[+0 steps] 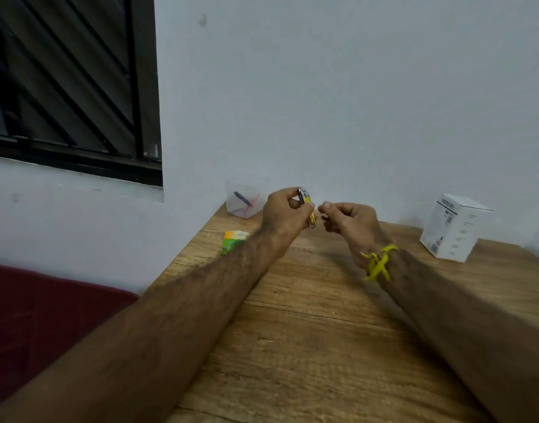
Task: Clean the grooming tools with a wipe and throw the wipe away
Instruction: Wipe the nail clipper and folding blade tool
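Head-camera view down 2 bare forearms stretched over a brown wood-grain bench [308,346] set against a pale wall. Left hand [285,213], raised above the bench, holds a small yellow-and-silver metal nail clipper [306,203] in a clenched grip of fingers and thumb. Right hand [350,222] hovers just beside it, fingertips curled together near the clipper; whether its grip pinches anything cannot be told. A yellow string band [379,263] circles the right wrist. Behind the left hand, in the bench's far corner, stands a clear plastic cup [242,198] holding a dark tool and a pink tool. A green-and-orange wipe packet [233,241] lies near the bench's left edge. A white cardboard box [456,228] stands at right.
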{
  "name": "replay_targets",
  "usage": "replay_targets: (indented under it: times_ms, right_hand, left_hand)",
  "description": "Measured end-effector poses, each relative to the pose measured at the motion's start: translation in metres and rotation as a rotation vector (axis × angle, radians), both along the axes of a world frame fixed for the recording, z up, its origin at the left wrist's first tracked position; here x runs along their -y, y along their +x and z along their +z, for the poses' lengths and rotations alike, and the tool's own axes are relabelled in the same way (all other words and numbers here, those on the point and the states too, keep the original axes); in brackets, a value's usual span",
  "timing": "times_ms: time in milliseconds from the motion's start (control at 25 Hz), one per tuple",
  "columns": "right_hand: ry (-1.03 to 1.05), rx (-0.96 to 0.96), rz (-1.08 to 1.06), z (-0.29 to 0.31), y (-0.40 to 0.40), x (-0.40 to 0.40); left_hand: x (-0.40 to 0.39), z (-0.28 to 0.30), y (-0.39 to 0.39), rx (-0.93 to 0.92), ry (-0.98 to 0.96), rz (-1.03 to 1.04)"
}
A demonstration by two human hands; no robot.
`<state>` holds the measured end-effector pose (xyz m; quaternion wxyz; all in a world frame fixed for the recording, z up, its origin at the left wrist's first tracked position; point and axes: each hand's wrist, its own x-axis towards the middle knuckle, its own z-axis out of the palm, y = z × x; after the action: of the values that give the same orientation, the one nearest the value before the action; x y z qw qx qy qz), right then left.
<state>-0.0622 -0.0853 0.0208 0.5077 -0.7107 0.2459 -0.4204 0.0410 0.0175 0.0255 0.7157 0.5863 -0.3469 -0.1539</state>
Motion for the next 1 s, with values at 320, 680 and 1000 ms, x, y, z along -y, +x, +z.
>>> replay_targets:
  times_ms: [320,680,1000]
  right_hand:
    - [-0.068,-0.074,-0.176,-0.017,0.046,-0.004]
    - [-0.179,-0.106,-0.265,-0.015,0.044,0.0]
    - [-0.196,-0.134,-0.252,-0.017,0.047,0.002]
  left_hand:
    - [-0.017,0.02,0.049,0.645,0.153,0.401]
    - [-0.02,0.074,0.128,0.69,0.637,0.569]
    - [0.014,0.057,0.134,0.834,0.963,0.638]
